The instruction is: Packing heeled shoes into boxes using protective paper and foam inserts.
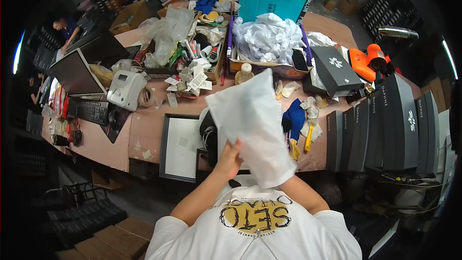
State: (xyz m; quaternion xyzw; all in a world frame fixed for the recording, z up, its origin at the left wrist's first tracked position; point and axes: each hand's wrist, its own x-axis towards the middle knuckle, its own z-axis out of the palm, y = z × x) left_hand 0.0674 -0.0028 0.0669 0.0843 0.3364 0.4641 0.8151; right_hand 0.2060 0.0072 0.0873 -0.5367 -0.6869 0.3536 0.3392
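Note:
A white translucent pouch is held up in front of my chest, over the near edge of the table. My left hand is closed on its lower left side, with the thumb lying on the front. My right forearm runs up to the lower right end of the pouch, which hides that hand and its fingers. Whatever the pouch contains does not show clearly. Partly covered behind it is a black shoe. Left of the shoe lies an open dark grey box part with a white inside.
Dark shoe boxes stand in a row at the right. A purple-edged box of crumpled white paper stands at the back, with a phone on it. Blue cloth lies right of the pouch. A monitor and white printer stand left.

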